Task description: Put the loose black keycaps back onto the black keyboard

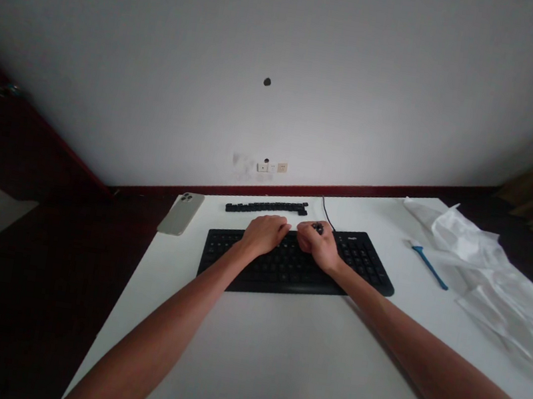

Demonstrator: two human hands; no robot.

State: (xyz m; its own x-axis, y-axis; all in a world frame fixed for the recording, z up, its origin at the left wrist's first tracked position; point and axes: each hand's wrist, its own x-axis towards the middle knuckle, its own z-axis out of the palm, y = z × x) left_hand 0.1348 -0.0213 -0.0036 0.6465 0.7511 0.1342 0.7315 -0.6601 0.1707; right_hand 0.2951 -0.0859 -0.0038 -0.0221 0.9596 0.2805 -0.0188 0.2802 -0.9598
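Observation:
A black keyboard (278,282) lies on the white table, and both my hands are over its upper rows. My left hand (263,234) is closed, with its fingers curled down at the keys; whatever may be in them is hidden. Close beside it, my right hand (318,245) is curled into a fist at the keyboard's upper edge. A small dark object (317,228) shows at the right fingers, too small to make out. Just behind the keyboard are rows of loose black keycaps (265,208).
A phone (181,214) lies at the table's left edge. To the right are a blue-handled brush (430,267) and crumpled white plastic sheeting (495,290). The keyboard's cable (327,214) runs off the back of the white table (272,355) towards the wall.

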